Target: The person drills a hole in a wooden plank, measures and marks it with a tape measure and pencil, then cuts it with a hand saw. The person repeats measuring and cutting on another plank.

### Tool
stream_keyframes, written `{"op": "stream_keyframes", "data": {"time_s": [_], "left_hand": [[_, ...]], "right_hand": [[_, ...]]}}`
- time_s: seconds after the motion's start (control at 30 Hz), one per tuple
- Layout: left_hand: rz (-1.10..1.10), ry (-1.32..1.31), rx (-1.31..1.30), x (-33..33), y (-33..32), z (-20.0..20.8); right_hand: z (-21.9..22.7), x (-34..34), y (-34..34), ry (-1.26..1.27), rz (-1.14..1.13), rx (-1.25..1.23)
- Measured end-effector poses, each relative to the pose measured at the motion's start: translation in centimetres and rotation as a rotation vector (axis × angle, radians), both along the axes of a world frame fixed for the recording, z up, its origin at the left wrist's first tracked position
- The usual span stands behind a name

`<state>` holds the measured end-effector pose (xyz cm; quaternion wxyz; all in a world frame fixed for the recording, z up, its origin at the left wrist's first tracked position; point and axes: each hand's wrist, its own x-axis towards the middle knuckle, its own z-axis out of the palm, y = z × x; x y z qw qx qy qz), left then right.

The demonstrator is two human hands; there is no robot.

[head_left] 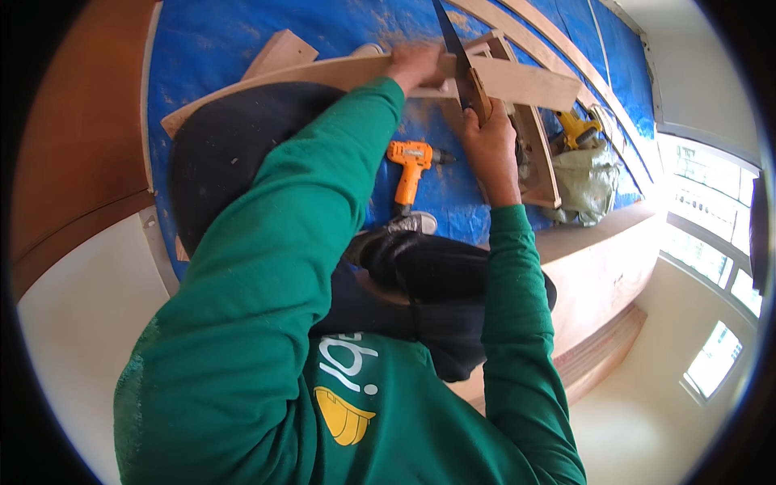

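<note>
My right hand point(491, 153) is wrapped round the wooden handle of a handsaw point(453, 36), whose dark blade points up and away from me. The blade stands across a long pale wooden board point(529, 83), close to my left hand. Gripping that board just left of the blade is my left hand point(419, 66), its fingers partly hidden and slightly blurred. The board's left stretch passes over my dark-clothed leg point(234, 137). Whether the saw's teeth have cut into the wood cannot be made out.
An orange cordless drill point(411, 166) stands below the board, near my shoe. At right are a wooden tool box point(537, 162), a yellow power tool point(576, 129) and a pale green sack point(586, 182). Long wood strips and an offcut point(283, 53) lie on the dusty blue sheet point(210, 40).
</note>
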<state>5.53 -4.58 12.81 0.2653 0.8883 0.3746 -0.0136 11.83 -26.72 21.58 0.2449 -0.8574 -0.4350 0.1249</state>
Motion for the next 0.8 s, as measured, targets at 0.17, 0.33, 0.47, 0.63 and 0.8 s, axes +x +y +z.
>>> {"op": "stream_keyframes", "data": {"time_s": [0.17, 0.33, 0.47, 0.63, 0.8], "left_hand": [[0.003, -0.043, -0.079, 0.3, 0.4, -0.8], [0.019, -0.004, -0.039, 0.6, 0.5, -1.2], [0.024, -0.040, 0.010, 0.3, -0.1, -0.7], [0.019, -0.028, -0.063, -0.1, 0.1, 0.0], [0.000, 0.003, -0.077, 0.6, 0.9, -0.9]], "right_hand": [[11.5, -7.9, -15.4, 0.223, -0.146, -0.145], [12.3, -8.4, -16.1, 0.206, -0.161, -0.163], [0.5, -1.9, -2.0, 0.077, 0.012, 0.130], [0.9, -0.7, -1.6, -0.029, 0.059, 0.046], [12.6, -9.7, -18.1, 0.186, -0.157, -0.168]]}}
